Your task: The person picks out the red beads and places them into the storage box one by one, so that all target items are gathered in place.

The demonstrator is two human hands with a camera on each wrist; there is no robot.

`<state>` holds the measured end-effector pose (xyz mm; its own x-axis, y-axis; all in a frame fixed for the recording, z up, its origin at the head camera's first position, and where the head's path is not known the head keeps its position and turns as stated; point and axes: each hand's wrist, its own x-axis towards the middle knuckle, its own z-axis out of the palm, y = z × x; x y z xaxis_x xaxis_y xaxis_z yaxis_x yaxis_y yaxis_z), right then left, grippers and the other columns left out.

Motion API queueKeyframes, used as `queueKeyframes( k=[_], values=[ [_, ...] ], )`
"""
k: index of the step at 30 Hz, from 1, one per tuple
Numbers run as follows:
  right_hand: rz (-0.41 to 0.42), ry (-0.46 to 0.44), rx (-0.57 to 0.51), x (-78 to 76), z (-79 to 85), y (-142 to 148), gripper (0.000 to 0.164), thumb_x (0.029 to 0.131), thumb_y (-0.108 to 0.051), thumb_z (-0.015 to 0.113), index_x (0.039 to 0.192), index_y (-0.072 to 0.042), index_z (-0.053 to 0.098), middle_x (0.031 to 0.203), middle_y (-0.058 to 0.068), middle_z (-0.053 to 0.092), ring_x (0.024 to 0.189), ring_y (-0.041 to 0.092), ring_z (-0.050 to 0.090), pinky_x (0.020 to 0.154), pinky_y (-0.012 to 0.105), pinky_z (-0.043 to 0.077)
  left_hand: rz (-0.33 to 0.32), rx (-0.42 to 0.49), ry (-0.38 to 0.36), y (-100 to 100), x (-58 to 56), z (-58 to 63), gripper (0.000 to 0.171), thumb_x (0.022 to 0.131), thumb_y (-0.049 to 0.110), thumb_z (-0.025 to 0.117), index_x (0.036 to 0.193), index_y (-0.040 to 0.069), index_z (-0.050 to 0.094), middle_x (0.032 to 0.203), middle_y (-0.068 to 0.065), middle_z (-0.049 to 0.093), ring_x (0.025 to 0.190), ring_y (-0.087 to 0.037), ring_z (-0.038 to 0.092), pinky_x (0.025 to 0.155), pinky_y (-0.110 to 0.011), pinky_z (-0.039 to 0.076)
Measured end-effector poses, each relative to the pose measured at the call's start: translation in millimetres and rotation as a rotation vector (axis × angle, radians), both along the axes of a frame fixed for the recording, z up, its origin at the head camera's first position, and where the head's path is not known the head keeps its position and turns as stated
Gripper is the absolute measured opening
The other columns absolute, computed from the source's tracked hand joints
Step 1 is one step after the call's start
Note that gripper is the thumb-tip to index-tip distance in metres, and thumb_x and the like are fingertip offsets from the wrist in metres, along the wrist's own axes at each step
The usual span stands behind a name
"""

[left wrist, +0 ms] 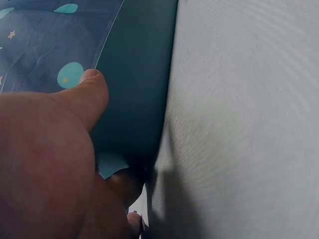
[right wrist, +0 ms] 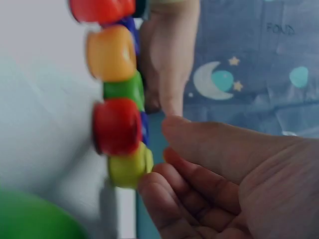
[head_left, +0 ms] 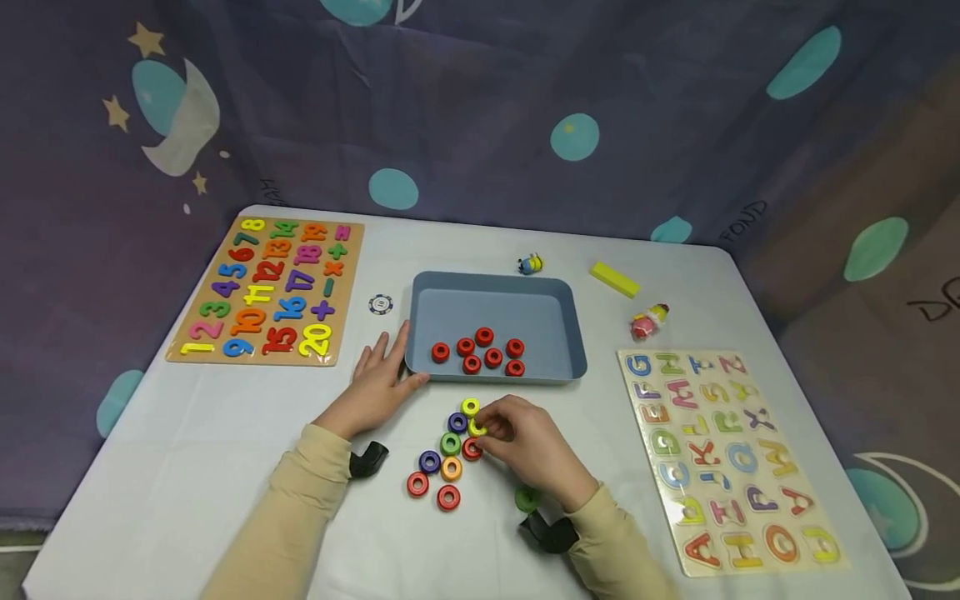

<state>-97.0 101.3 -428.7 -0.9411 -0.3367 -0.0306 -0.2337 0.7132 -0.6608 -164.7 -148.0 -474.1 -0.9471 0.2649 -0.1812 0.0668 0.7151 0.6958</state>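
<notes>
My left hand [head_left: 372, 392] rests at the near left corner of a blue-grey tray [head_left: 495, 294], thumb by the front rim and straight fingers along its left side. Several red rings [head_left: 484, 337] lie in the tray. In front of it, my right hand [head_left: 536, 442] hovers over loose rings, thumb and index finger apart, beside a yellow ring [head_left: 477, 427] and a red ring [head_left: 472, 449]. Its fingertips come right at the yellow ring [right wrist: 127, 169] in the right wrist view, with nothing pinched. Around them lie purple, green [head_left: 450, 443], orange [head_left: 452, 468] and more red rings.
A number board [head_left: 339, 321] lies far left, a letter board [head_left: 705, 467] right. Behind the tray are a small figure [head_left: 530, 264] and a yellow block [head_left: 614, 279]; a pink-and-yellow figure [head_left: 649, 322] stands right. A poker chip [head_left: 381, 304] and a green ring [head_left: 527, 499] also lie there.
</notes>
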Motion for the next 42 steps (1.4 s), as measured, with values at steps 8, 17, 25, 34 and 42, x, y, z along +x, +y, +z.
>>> queueKeyframes(
  k=[8, 17, 25, 34, 42],
  values=[
    [0.004, 0.041, 0.025, 16.7, -8.2, -7, 0.021, 0.079, -0.018, 0.079, 0.097, -0.016, 0.07, 0.09, -0.007, 0.062, 0.08, 0.007, 0.057, 0.07, 0.02, 0.049, 0.004, 0.004, 0.006, 0, -1.0, -2.0, 0.086, 0.094, 0.059, 0.046, 0.152, 0.038, -0.013, 0.162, -0.018, 0.007, 0.151, -0.035, -0.006, 0.12, -0.058, -0.005],
    [0.034, 0.072, 0.16, 23.8, -12.5, -15, 0.028, 0.079, -0.017, 0.079, 0.106, -0.017, 0.07, 0.101, -0.007, 0.061, 0.094, 0.005, 0.058, 0.083, 0.027, 0.053, -0.002, 0.0, 0.018, -2, -0.8, -1.6, 0.086, 0.093, 0.061, 0.045, 0.153, 0.035, -0.012, 0.161, -0.018, 0.012, 0.151, -0.034, -0.005, 0.12, -0.056, -0.005],
    [0.024, 0.062, 0.154, 26.4, -12.9, -14, 0.026, 0.08, -0.017, 0.079, 0.105, -0.016, 0.071, 0.099, -0.007, 0.061, 0.09, 0.004, 0.056, 0.078, 0.024, 0.053, -0.006, 0.007, 0.016, -2, -0.5, -0.8, 0.086, 0.094, 0.06, 0.045, 0.153, 0.036, -0.013, 0.161, -0.016, 0.014, 0.151, -0.032, -0.006, 0.121, -0.056, -0.006],
    [-0.062, 0.157, 0.05, 16.1, 0.0, 0, 0.028, 0.076, -0.014, 0.082, 0.101, -0.018, 0.07, 0.094, -0.009, 0.061, 0.08, 0.007, 0.057, 0.068, 0.021, 0.05, -0.015, 0.005, 0.006, 0, -0.7, 2.6, 0.086, 0.094, 0.058, 0.046, 0.152, 0.035, -0.013, 0.162, -0.015, 0.014, 0.151, -0.031, -0.007, 0.121, -0.054, -0.008],
    [-0.207, 0.187, 0.022, -57.7, 22.6, 24, 0.03, 0.084, -0.016, 0.075, 0.112, -0.011, 0.068, 0.106, 0.005, 0.062, 0.092, 0.019, 0.061, 0.08, 0.038, 0.054, -0.023, 0.007, 0.019, 1, -1.0, 0.5, 0.087, 0.094, 0.058, 0.046, 0.153, 0.032, -0.013, 0.16, -0.015, 0.021, 0.151, -0.031, -0.006, 0.121, -0.053, -0.008]
  ],
)
